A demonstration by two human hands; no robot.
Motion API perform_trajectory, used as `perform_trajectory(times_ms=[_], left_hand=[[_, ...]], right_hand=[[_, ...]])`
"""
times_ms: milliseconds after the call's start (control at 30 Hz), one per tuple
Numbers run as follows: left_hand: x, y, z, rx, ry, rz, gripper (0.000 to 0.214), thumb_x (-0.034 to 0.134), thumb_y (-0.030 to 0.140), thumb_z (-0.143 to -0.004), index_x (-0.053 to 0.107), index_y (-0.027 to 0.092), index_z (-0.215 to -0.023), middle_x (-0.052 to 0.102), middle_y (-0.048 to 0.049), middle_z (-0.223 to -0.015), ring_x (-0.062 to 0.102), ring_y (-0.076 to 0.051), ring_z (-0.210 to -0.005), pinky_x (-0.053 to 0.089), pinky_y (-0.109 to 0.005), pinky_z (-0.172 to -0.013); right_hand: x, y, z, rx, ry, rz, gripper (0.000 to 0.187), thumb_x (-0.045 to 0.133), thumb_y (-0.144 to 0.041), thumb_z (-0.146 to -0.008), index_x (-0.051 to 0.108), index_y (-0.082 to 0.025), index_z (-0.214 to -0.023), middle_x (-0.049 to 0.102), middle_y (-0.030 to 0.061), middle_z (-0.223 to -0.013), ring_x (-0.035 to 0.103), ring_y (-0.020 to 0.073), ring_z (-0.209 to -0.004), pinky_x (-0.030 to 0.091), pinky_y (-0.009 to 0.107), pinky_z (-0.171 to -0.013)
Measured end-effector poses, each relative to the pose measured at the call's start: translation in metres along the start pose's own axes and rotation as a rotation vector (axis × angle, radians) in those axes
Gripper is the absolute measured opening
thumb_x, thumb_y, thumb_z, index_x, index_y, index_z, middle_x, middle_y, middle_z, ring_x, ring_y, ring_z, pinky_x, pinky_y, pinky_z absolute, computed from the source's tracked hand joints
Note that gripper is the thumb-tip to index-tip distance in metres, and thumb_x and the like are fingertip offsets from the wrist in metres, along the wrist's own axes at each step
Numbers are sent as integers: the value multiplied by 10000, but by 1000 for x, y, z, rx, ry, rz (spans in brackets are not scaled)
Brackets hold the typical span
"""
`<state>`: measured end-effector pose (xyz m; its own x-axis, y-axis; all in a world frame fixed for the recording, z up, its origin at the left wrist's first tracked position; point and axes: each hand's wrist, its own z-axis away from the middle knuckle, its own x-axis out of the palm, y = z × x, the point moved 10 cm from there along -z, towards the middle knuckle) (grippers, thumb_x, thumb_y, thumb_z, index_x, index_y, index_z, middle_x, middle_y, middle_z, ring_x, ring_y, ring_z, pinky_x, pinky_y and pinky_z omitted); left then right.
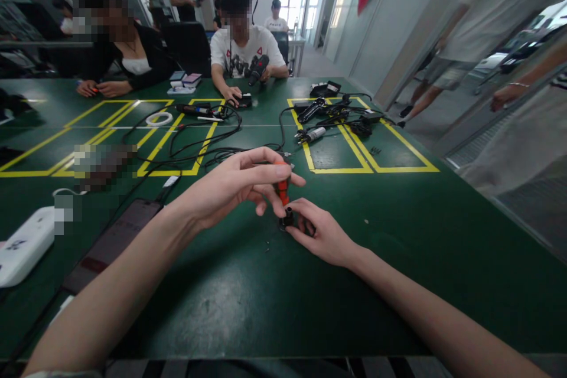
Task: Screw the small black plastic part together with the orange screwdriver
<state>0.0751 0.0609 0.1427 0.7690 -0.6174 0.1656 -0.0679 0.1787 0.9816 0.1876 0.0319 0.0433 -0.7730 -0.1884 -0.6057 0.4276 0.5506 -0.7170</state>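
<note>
My left hand [239, 186] is closed around the orange handle of a small screwdriver [282, 188], held upright over the green table [248, 295]. Its tip goes down into a small black part [287, 218] standing on the table. My right hand [321, 233] pinches that black part at its base and steadies it. One or two tiny screws [267, 244] lie on the table just left of the part.
A phone [113, 242] and a white device [24, 245] lie at the left. Black cables [199, 142] and tools [332, 115] fill the yellow-taped areas beyond my hands. Two people sit across the table; one holds a drill [258, 68]. Others pass on the right.
</note>
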Motion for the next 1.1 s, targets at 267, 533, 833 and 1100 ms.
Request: perform_trajectory(times_ms=[267,533,833,1100], left_hand=[[1,-5,-5,-5,-51,110,391,704,490,-914,708,114,-1020,670,-30,-799,603,-95,-542,439,-187,-455],[-5,-3,-3,-6,18,3,329,758,440,-880,637,146,-968,736,-91,-1015,645,-121,-581,423,-204,-447],[-7,-3,-2,4,41,-95,477,826,568,-795,738,131,-966,656,-25,-831,472,-71,-602,315,-200,-509],[2,-7,-4,-20,-54,-11,414,716,536,-879,661,135,-961,754,-99,-948,639,-138,-627,443,-257,-574]], right_hand=[[0,0,-1,18,-11,-2,233,610,-198,-970,593,-223,-1201,669,79,-1143,603,125,-656,507,285,-585],[0,0,0,10,-6,-4,244,624,-189,-962,590,-220,-1201,668,74,-1139,593,117,-658,496,271,-585],[1,-1,-1,11,-10,-3,238,623,-189,-968,594,-215,-1203,669,78,-1145,600,120,-666,501,277,-593],[1,1,0,3,-2,-3,239,631,-192,-958,592,-223,-1192,674,70,-1136,598,117,-666,504,272,-596]])
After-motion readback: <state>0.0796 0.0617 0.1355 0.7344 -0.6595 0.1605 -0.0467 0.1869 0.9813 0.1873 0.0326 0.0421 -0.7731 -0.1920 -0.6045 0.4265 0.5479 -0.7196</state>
